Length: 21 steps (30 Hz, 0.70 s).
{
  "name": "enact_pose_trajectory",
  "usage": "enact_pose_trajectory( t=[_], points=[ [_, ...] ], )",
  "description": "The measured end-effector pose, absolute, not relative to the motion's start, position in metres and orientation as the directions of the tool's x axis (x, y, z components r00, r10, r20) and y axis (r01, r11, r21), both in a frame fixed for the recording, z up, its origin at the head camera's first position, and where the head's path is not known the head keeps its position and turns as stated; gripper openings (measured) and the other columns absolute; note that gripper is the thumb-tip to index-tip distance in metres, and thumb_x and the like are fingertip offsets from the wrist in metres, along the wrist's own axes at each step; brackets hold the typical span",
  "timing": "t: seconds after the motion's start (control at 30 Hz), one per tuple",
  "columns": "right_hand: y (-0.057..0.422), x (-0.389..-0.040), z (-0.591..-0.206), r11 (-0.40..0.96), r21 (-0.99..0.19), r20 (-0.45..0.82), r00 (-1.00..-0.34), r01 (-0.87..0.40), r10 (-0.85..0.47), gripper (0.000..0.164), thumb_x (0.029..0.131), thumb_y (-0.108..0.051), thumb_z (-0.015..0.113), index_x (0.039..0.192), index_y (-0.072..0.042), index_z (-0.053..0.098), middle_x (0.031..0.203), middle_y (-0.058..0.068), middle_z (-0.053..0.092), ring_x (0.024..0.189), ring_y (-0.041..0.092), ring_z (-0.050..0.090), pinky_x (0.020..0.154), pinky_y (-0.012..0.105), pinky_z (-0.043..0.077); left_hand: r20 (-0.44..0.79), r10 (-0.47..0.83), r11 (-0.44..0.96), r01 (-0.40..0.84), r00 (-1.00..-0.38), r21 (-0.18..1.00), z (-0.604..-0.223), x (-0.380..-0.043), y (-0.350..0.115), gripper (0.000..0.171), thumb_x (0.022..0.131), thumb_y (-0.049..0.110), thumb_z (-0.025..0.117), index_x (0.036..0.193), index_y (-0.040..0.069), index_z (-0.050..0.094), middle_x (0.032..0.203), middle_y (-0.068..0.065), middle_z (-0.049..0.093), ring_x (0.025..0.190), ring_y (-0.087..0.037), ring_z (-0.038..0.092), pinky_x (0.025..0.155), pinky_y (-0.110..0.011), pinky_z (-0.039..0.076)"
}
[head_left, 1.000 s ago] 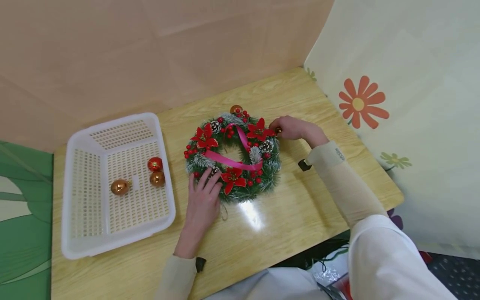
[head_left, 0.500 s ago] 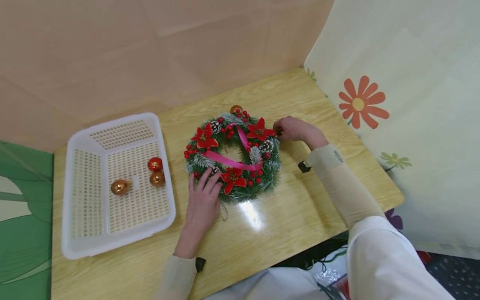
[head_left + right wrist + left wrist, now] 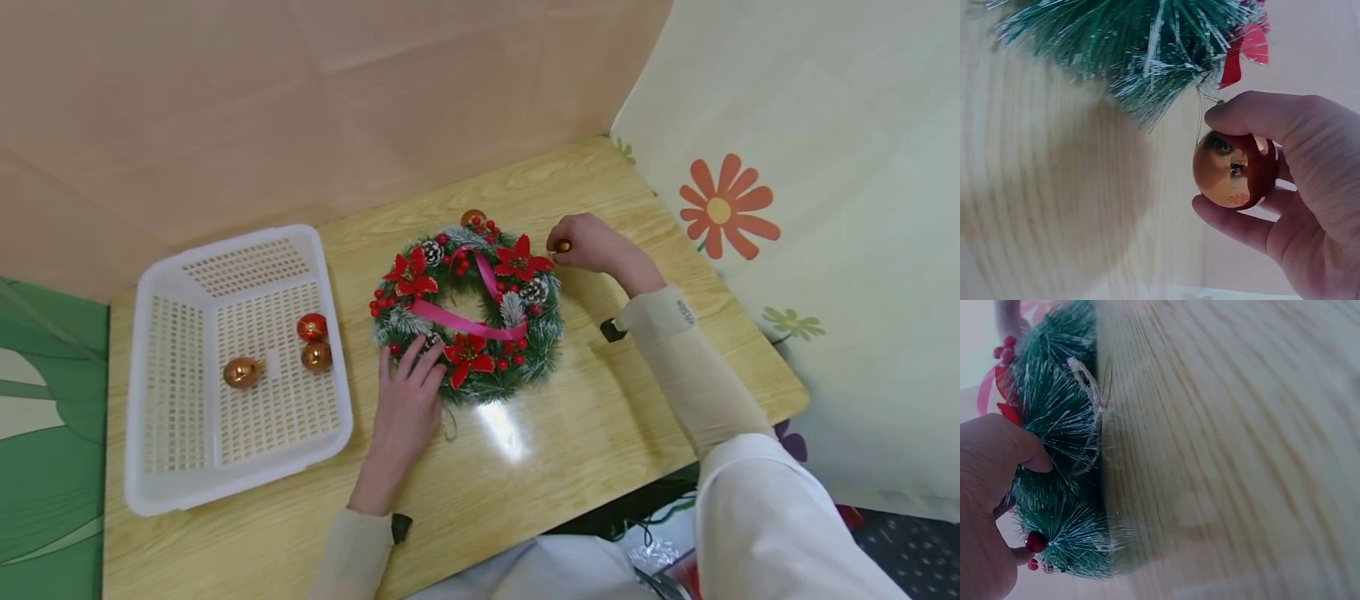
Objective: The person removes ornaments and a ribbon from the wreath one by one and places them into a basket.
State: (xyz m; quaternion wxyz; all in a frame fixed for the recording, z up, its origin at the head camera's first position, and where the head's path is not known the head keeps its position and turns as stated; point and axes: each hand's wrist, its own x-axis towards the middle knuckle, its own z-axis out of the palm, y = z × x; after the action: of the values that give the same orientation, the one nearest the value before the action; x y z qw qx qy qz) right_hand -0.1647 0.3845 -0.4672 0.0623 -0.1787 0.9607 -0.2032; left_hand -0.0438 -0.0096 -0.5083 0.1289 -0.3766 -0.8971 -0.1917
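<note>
A green Christmas wreath (image 3: 540,333) with red flowers, berries, pinecones and a pink ribbon lies on the table. At its near left edge my left hand (image 3: 405,408) holds it, fingers over the top and the thumb against the side needles in the left wrist view. My right hand (image 3: 592,243) pinches a shiny copper Christmas ball (image 3: 1232,169) beside the wreath's right edge. From the ball's top a thin loop of thread runs up to the needles. Another copper ball (image 3: 473,218) sits at the wreath's far edge.
On the left stands a white plastic basket (image 3: 341,417) holding one red ball (image 3: 311,327) and two copper balls (image 3: 242,372). A twine loop (image 3: 1094,394) hangs from the wreath's near side. Curtains border the wooden table (image 3: 525,508) behind and at right.
My right hand has lifted slightly with the copper ball, which shows more clearly now. The left hand and the wreath stay in place.
</note>
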Motion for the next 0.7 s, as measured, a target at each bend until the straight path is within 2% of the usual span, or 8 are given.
enact_pose_trajectory(
  t=[0.27, 0.5, 0.7],
  points=[
    [0.395, -0.164, -0.46, 0.883, -0.387, -0.01, -0.956, -0.266, -0.292, 0.012, 0.088, -0.003, 0.067, 0.098, 0.002, 0.071, 0.091, 0.016, 0.066, 0.08, 0.032, 0.057, 0.079, 0.05, 0.048, 0.374, 0.62, 0.654, 0.718, -0.689, 0.238, -0.508, -0.042, -0.009, 0.026, 0.081, -0.006, 0.071, 0.104, 0.004, 0.074, 0.142, -0.01, 0.061, 0.142, -0.034, 0.044, 0.115, -0.07, 0.023],
    [0.397, -0.165, -0.452, 0.877, -0.409, 0.013, -0.963, -0.252, -0.271, 0.015, 0.092, -0.005, 0.067, 0.104, 0.003, 0.072, 0.096, 0.017, 0.069, 0.085, 0.034, 0.06, 0.084, 0.053, 0.049, 0.373, 0.609, 0.666, 0.706, -0.7, 0.24, -0.508, -0.04, -0.011, 0.026, 0.08, -0.007, 0.071, 0.104, 0.004, 0.074, 0.142, -0.01, 0.06, 0.142, -0.034, 0.043, 0.115, -0.07, 0.023],
    [0.374, -0.203, -0.446, 0.835, -0.432, 0.062, -0.935, -0.342, -0.35, 0.019, 0.094, -0.005, 0.064, 0.107, 0.005, 0.071, 0.104, 0.023, 0.068, 0.093, 0.04, 0.06, 0.091, 0.057, 0.047, 0.368, 0.528, 0.744, 0.626, -0.766, 0.235, -0.507, -0.029, -0.014, 0.028, 0.079, -0.006, 0.073, 0.105, 0.005, 0.073, 0.143, -0.01, 0.059, 0.142, -0.034, 0.043, 0.115, -0.07, 0.023]
  ],
)
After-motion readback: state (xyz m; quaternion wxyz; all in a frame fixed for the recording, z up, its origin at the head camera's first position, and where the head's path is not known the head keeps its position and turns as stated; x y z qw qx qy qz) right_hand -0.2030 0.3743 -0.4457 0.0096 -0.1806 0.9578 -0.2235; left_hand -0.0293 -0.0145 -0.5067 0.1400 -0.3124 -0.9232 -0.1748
